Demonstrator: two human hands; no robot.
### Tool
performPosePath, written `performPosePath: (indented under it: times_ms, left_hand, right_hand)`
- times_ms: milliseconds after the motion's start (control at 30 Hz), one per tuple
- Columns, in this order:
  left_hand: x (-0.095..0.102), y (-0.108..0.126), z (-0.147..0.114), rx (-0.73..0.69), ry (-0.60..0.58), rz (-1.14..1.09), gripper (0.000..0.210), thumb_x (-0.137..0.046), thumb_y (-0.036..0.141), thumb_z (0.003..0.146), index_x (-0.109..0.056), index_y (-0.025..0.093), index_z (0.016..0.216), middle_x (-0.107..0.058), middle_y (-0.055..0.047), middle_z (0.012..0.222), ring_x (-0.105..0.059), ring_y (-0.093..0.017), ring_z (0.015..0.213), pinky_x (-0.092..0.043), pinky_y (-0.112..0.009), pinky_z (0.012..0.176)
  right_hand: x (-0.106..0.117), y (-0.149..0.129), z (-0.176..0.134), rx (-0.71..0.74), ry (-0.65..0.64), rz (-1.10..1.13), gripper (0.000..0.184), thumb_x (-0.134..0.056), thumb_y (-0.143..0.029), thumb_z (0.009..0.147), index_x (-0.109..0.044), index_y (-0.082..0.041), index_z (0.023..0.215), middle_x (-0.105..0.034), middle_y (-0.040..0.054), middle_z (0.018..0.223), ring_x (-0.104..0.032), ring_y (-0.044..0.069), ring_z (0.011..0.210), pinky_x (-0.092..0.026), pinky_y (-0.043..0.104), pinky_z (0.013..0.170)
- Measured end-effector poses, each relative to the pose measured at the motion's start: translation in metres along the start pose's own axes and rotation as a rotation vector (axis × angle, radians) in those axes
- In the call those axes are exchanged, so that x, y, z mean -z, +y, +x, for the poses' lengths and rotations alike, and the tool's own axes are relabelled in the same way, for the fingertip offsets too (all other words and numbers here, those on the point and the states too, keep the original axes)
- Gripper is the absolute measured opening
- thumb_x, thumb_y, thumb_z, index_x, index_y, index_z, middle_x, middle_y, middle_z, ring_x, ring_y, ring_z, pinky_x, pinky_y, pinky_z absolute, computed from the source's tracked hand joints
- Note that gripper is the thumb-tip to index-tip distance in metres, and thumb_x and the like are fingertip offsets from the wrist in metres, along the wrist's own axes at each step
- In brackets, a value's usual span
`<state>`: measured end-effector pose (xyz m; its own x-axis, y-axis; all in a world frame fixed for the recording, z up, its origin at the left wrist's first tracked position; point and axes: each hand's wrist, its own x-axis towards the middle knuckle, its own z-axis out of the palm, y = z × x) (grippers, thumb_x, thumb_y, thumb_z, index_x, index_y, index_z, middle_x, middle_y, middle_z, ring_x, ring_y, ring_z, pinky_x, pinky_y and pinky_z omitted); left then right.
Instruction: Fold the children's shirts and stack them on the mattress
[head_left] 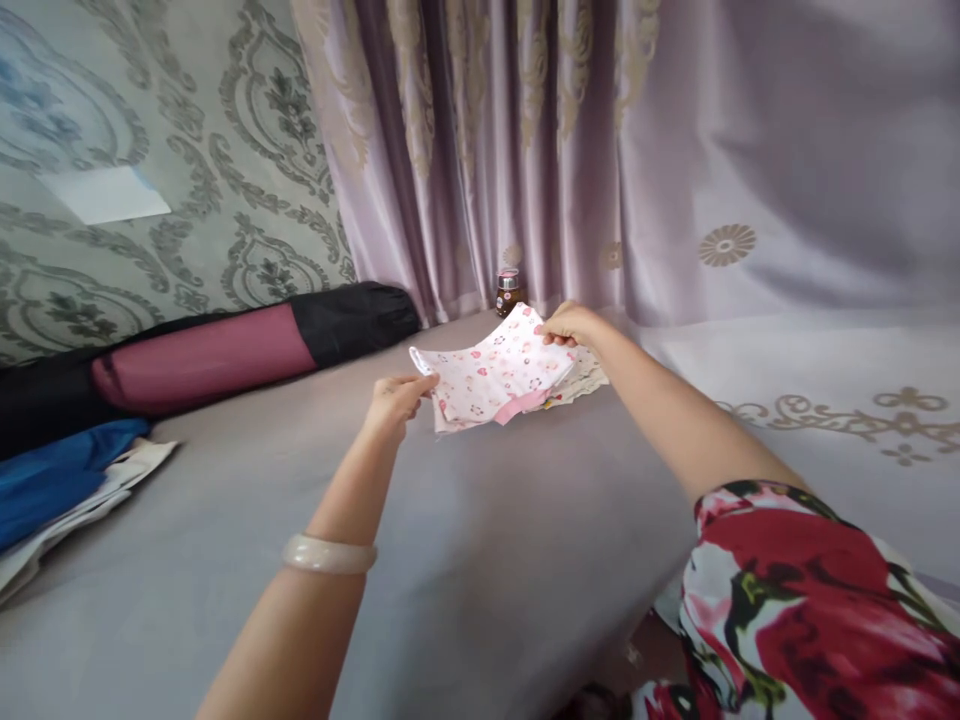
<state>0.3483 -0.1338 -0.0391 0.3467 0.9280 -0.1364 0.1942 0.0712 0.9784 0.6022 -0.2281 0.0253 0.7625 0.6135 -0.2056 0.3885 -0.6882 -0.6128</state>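
Observation:
A small white garment (487,375) with a pink and red print and a pink edge is stretched between my two hands above the grey surface. My left hand (401,400), with a pale bangle on its wrist, pinches the garment's left corner. On the upper right corner, the fingers of my right hand (568,325) are closed. Partly hidden behind the garment lies a cream printed cloth (589,380). What kind of garment it is, I cannot make out for sure.
A small dark jar (508,292) with a silvery lid stands by the lilac curtain (480,150). Along the patterned wall lies a long black and maroon bag (210,358). Folded blue and white clothes (64,480) rest at the left on the grey bed-like surface (465,570).

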Motion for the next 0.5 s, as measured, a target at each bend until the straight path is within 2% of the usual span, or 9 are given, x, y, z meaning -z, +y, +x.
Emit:
performPosePath:
  times_ms: [100, 267, 367, 500]
  left_hand:
    - [-0.041, 0.004, 0.005, -0.007, -0.037, -0.100, 0.019, -0.075, 0.029, 0.059, -0.064, 0.013, 0.058, -0.054, 0.001, 0.049, -0.031, -0.004, 0.038, -0.019, -0.020, 0.040]
    - [-0.098, 0.003, 0.016, 0.005, -0.103, -0.230, 0.017, -0.073, 0.028, 0.062, -0.065, 0.013, 0.061, -0.056, 0.001, 0.053, -0.034, -0.004, 0.039, -0.022, -0.020, 0.041]
    - [-0.123, -0.002, 0.024, 0.004, -0.129, -0.278, 0.018, -0.074, 0.030, 0.062, -0.065, 0.013, 0.062, -0.057, 0.001, 0.056, -0.036, -0.004, 0.041, -0.024, -0.020, 0.042]
    - [-0.147, -0.010, 0.032, 0.016, -0.160, -0.301, 0.020, -0.075, 0.032, 0.062, -0.066, 0.014, 0.062, -0.058, 0.000, 0.060, -0.039, -0.005, 0.044, -0.025, -0.020, 0.042]
  right_hand:
    - [0.019, 0.012, 0.019, -0.062, 0.088, 0.009, 0.008, -0.063, -0.013, 0.088, -0.065, -0.006, 0.088, -0.058, -0.0010, 0.048, -0.040, 0.004, 0.035, -0.029, 0.018, 0.038]
    - [0.046, 0.038, 0.056, -0.078, 0.224, -0.054, 0.019, -0.066, -0.019, 0.085, -0.064, -0.007, 0.101, -0.067, 0.0061, 0.062, -0.063, 0.016, 0.057, -0.049, 0.025, 0.055]
    - [0.056, 0.049, 0.070, -0.057, 0.306, -0.107, 0.022, -0.065, -0.017, 0.085, -0.065, -0.008, 0.105, -0.067, 0.0067, 0.064, -0.068, 0.021, 0.074, -0.053, 0.032, 0.070]
    - [0.063, 0.053, 0.080, -0.062, 0.388, -0.166, 0.019, -0.063, -0.013, 0.084, -0.067, -0.008, 0.102, -0.068, 0.0097, 0.067, -0.067, 0.025, 0.091, -0.051, 0.036, 0.084]
